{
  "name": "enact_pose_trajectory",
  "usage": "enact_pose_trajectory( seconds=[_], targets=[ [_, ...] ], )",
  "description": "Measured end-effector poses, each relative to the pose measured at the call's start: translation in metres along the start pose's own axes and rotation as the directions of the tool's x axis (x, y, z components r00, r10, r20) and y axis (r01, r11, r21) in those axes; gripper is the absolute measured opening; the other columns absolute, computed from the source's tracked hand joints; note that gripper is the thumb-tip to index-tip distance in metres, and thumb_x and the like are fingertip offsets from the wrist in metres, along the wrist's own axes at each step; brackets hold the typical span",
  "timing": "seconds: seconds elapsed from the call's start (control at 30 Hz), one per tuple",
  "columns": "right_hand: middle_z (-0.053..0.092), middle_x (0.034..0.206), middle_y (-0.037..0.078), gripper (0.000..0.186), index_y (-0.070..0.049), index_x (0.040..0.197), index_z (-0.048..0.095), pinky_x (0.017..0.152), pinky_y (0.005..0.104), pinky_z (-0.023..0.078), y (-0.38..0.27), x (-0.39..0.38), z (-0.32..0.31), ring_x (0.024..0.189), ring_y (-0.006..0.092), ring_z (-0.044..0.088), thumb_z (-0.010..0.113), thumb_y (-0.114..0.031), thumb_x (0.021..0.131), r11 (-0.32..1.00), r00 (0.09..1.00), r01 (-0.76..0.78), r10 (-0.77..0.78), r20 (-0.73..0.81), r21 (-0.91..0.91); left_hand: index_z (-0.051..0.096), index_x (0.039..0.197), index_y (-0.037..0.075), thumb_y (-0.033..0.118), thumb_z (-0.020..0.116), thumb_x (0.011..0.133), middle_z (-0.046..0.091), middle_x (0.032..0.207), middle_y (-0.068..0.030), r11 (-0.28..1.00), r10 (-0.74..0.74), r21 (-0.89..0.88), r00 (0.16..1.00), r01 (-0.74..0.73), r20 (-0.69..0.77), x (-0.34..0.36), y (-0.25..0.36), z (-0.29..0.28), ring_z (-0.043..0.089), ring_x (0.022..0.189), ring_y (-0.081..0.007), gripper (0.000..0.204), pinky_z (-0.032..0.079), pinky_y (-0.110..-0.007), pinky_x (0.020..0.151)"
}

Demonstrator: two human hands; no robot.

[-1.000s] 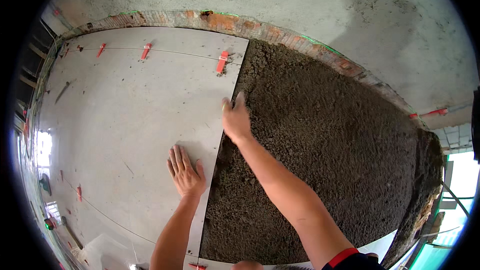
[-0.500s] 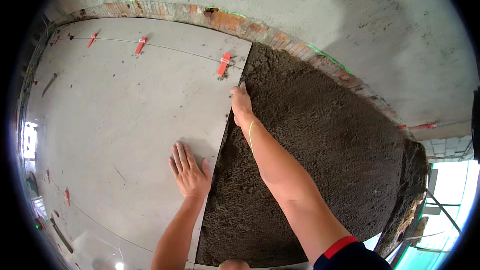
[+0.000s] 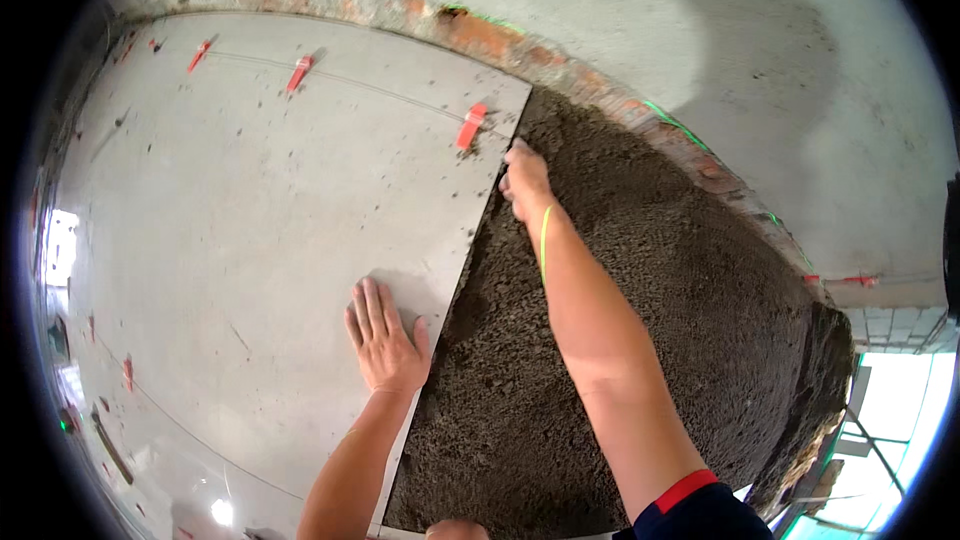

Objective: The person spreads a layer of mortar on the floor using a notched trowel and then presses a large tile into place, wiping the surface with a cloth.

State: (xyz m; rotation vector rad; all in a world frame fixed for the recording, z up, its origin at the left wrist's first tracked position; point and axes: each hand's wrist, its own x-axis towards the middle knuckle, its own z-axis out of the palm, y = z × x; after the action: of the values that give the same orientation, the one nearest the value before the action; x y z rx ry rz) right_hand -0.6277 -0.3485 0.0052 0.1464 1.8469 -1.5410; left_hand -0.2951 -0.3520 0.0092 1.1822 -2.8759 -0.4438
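My left hand (image 3: 388, 340) lies flat on a large light grey floor tile (image 3: 290, 270), near its right edge, with the fingers stretched out. My right hand (image 3: 527, 182) is at the tile's right edge, where the tile meets dark, damp mortar (image 3: 640, 300). Its fingers are curled in at the edge, close to the end of the far joint between tiles. Whatever they may hold is hidden. Just left of those fingers, a red tile-levelling wedge (image 3: 471, 127) sits on that joint, amid small dark crumbs.
More red wedges (image 3: 300, 74) stand along the far joint, and another wedge (image 3: 128, 373) marks the near joint at left. A rough wall (image 3: 600, 0) with exposed brick (image 3: 480, 37) at its foot curves behind. Green laser light (image 3: 675, 125) falls on it. Scaffold-like bars (image 3: 875, 450) show at lower right.
My right hand has moved farther away along the tile's edge, up to the end of the far joint. My left hand stays flat on the tile. The whole view has shifted slightly.
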Motion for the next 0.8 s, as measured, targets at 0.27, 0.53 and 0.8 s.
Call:
enact_pose_trajectory(
  seconds=[0.27, 0.53, 0.8],
  targets=[
    [0.056, 0.133, 0.019, 0.072, -0.004, 0.161, 0.018, 0.06, 0.0326, 0.053, -0.01, -0.019, -0.009, 0.068, 0.0205, 0.066, 0.049, -0.035, 0.104, 0.997, 0.995, 0.02, -0.014, 0.099, -0.069, 0.02, 0.159, -0.002, 0.04, 0.044, 0.102, 0.018, 0.168, -0.0176, 0.999, 0.004, 0.047, 1.0, -0.004, 0.002, 0.006, 0.003, 0.003, 0.009, 0.157, -0.034, 0.075, 0.007, -0.051, 0.127],
    [0.019, 0.166, 0.024, 0.081, 0.003, 0.16, 0.011, 0.126, 0.0385, 0.015, 0.114, -0.191, 0.012, 0.156, 0.0303, 0.016, 0.037, -0.053, 0.107, 0.976, 0.962, 0.205, -0.188, 0.198, -0.069, 0.023, 0.159, 0.003, 0.034, 0.042, 0.103, 0.022, 0.167, -0.0155, 0.999, 0.017, 0.036, 0.997, -0.015, -0.077, 0.005, -0.003, 0.011, 0.014, 0.156, -0.0337, 0.067, 0.009, -0.051, 0.126],
    [0.022, 0.167, 0.019, 0.074, 0.005, 0.159, 0.016, 0.126, 0.0349, 0.015, 0.13, -0.179, 0.03, 0.155, 0.0251, 0.019, 0.032, -0.048, 0.11, 0.938, 0.943, 0.116, -0.207, 0.26, 0.326, 0.03, 0.157, 0.006, 0.033, 0.041, 0.105, 0.029, 0.164, -0.0141, 0.999, 0.031, 0.026, 0.984, -0.026, -0.178, 0.013, 0.0, 0.011, 0.02, 0.155, -0.0331, 0.06, 0.013, -0.05, 0.126]
  ],
)
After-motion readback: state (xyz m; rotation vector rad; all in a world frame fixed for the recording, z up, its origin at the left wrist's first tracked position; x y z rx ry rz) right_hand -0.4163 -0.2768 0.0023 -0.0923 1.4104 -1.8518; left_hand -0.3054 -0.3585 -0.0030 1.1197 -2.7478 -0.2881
